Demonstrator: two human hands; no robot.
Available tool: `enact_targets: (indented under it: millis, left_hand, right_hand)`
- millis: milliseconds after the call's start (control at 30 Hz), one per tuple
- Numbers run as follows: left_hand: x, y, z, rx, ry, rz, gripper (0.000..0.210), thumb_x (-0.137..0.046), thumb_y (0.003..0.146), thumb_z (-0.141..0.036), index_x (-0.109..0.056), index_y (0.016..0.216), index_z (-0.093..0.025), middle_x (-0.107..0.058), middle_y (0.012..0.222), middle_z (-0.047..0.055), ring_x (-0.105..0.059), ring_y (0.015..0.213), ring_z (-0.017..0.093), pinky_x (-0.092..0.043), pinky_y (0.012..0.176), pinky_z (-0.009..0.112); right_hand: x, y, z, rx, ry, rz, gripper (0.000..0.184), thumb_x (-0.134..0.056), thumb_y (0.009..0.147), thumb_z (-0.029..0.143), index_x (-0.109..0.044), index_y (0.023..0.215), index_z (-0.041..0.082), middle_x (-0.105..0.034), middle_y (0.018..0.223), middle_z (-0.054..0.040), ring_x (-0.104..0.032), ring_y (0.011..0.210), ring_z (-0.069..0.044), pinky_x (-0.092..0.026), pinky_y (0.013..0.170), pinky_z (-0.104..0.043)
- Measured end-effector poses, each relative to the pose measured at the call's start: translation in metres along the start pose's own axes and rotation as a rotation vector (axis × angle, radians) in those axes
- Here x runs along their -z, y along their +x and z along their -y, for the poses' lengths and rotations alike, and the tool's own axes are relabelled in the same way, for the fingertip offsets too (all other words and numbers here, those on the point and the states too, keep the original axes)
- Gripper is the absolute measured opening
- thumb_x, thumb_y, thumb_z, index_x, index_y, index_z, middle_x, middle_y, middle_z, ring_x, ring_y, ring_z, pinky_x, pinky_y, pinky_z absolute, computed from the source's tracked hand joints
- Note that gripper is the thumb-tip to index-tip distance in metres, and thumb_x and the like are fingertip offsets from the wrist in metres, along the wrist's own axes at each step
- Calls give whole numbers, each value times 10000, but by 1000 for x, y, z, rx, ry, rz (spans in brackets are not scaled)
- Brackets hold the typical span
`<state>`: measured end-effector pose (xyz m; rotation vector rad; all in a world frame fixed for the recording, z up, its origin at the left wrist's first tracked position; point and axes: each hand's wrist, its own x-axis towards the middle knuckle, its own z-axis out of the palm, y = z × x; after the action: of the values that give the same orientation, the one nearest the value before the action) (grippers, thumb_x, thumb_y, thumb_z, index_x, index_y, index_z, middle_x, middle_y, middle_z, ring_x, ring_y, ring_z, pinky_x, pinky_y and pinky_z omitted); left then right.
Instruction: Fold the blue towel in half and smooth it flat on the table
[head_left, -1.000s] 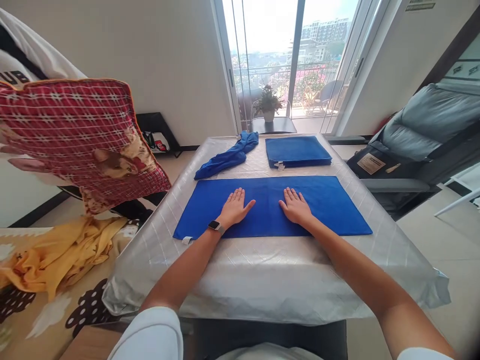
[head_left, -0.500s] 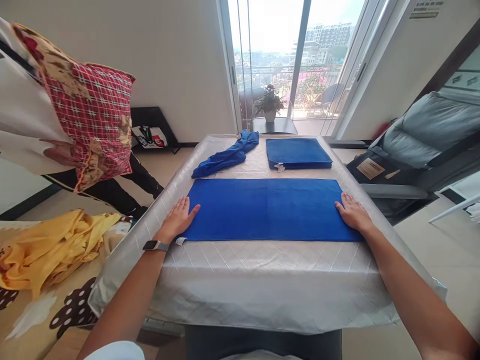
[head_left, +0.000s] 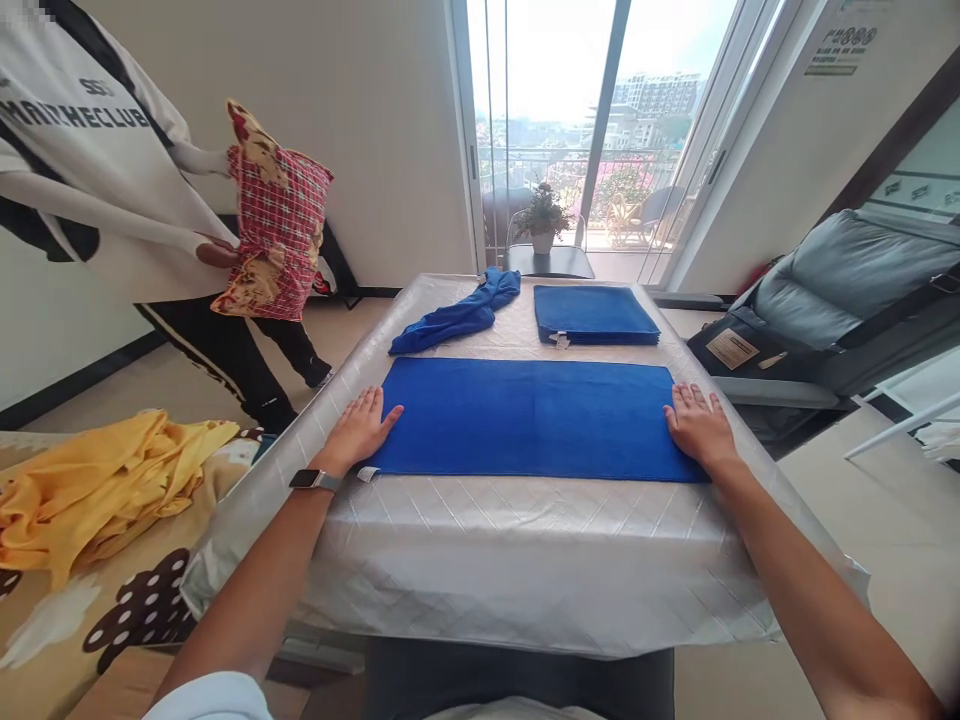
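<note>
A blue towel (head_left: 525,420) lies flat as a long rectangle across the table, a small white tag at its near left corner. My left hand (head_left: 360,428) rests flat on its left end, thumb spread onto the cloth and a watch on the wrist. At the right end my right hand (head_left: 699,428) lies flat with fingers stretched, touching the edge. Behind the towel, a crumpled blue cloth (head_left: 457,312) sits at the far left. To its right is a neat stack of folded blue towels (head_left: 596,314) with a white tag.
The table wears a shiny silver cover (head_left: 517,560). At left another person (head_left: 112,200) stands holding a red plaid pillow (head_left: 281,235). Yellow fabric (head_left: 112,490) lies on a patterned bed. A grey armchair (head_left: 832,290) stands at right; a potted plant (head_left: 543,215) stands beyond the table.
My right hand has shifted slightly inward, with its fingers more spread. My left hand stays on the towel's left end. The other person and pillow appear farther right as the view shifts.
</note>
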<state>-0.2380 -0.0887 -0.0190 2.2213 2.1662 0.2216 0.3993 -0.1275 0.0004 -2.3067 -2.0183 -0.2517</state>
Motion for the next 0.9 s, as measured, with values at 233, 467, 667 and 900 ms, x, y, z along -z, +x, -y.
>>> enact_targets:
  millis: [233,467,667,900]
  left_hand:
    - [19,23,-151,-471,-13,-13,826,-160,1065,-618,-305,1623,-26,-271,1708,186,-213,1604,262,-152,1317,415]
    - [-23,25,-258,-537,-119,1,780,-147,1083,-575,-300,1631,-41,-292,1700,174,-215,1603,243,-163,1318,400]
    - [-34,27,-249,-497,-125,38,816,-104,1067,-616,-314,1635,-69,-276,1706,153,-207,1604,238,-155,1323,408]
    - [-28,29,-241,-431,-113,62,900,-102,1036,-696,-300,1638,-56,-271,1705,176,-207,1604,267,-166,1321,437]
  right_hand:
    - [34,17,151,303,206,63,656,-179,1092,417,-311,1657,111,-292,1717,-109,-206,1607,-244,-163,1307,-452]
    - [5,23,229,366,237,161,656,-205,1096,409,-275,1665,91,-220,1734,-122,-161,1616,-246,-129,1309,-442]
    - [-4,23,220,377,253,173,672,-175,1097,442,-265,1671,103,-200,1738,-118,-162,1616,-251,-125,1309,-453]
    - [1,27,207,314,242,207,688,-186,1097,470,-258,1671,98,-186,1742,-118,-156,1617,-243,-120,1310,-445]
